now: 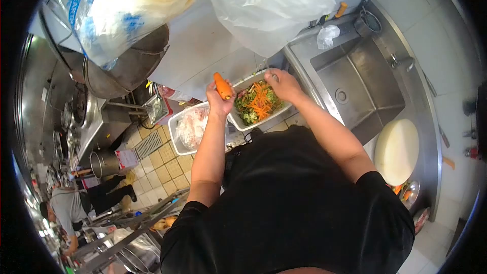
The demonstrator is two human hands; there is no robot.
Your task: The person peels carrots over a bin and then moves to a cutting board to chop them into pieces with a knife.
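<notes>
My left hand (219, 100) is closed around an orange carrot (222, 85), holding it tilted at the left edge of a white bin (274, 119). Inside that bin lie green leafy scraps (248, 113) with orange carrot peelings (262, 102) heaped on top. Over the bin's far right corner is my right hand (285, 86), its fingers curled in. A thin object seems to stick out by its fingertips, too small to make out. Beside it on the left, a second white bin (176, 137) holds pale pinkish contents in clear plastic (192, 126).
A steel sink (378, 83) stands to the right, with a large white round board (397, 151) and a metal bowl (412, 192) on its counter. Filled plastic bags (269, 5) hang in front. A person in grey (68, 210) bends at the far left.
</notes>
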